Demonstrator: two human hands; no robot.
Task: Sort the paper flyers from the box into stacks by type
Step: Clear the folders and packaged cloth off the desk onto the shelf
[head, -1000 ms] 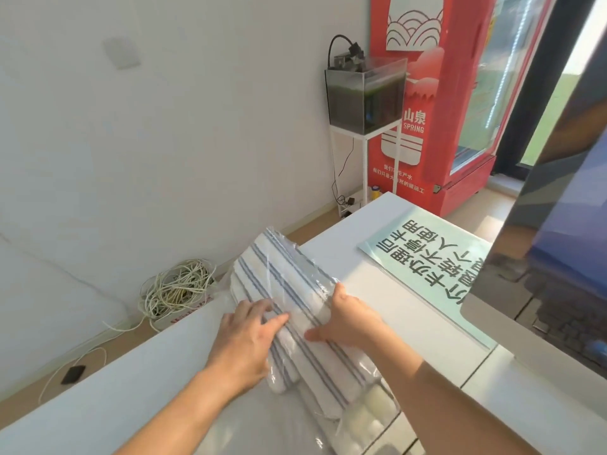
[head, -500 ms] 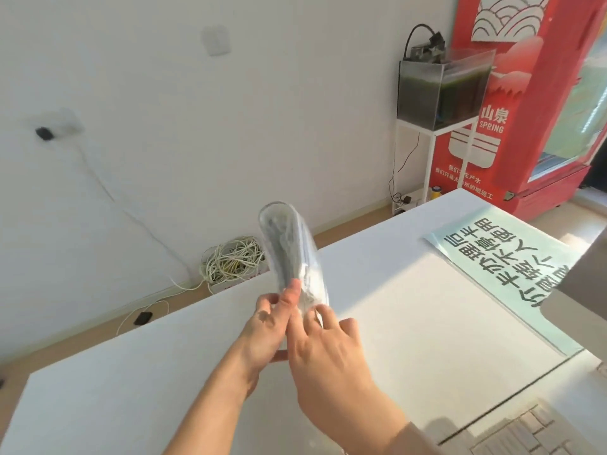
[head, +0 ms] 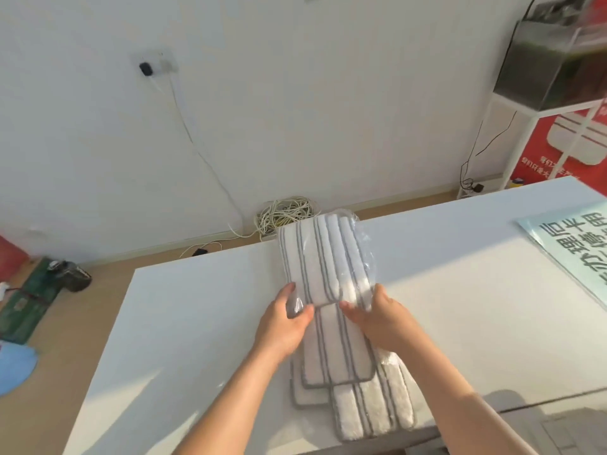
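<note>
Two hands hold a clear plastic pack (head: 323,261) of white pads with thin grey stripes above the middle of a white tabletop (head: 184,323). The left hand (head: 282,326) pinches the pack's near left corner, thumb on top and fingers curled underneath. The right hand (head: 384,320) grips the near right corner in the same way. The pack runs lengthwise away from the person, and its far end shows in front of the tabletop's far edge; whether that end rests on the surface cannot be told. Just below the hands, towards the near edge, loose pads of the same kind lie flat on the tabletop in an overlapping pile. The top pad (head: 338,353) has a grey border, its far end is covered by the pack, and it lies over a second pad (head: 307,395) that peeks out at its left. A fluffier third pad (head: 374,408) lies to the right, closest to the near edge. By the tabletop's right edge lies a pale green sheet (head: 571,251) printed with large dark characters. Beyond the far edge, a coil of pale cable (head: 284,213) sits on the floor against a white wall, and a dark fish tank (head: 551,60) stands on a white frame at the upper right.
</note>
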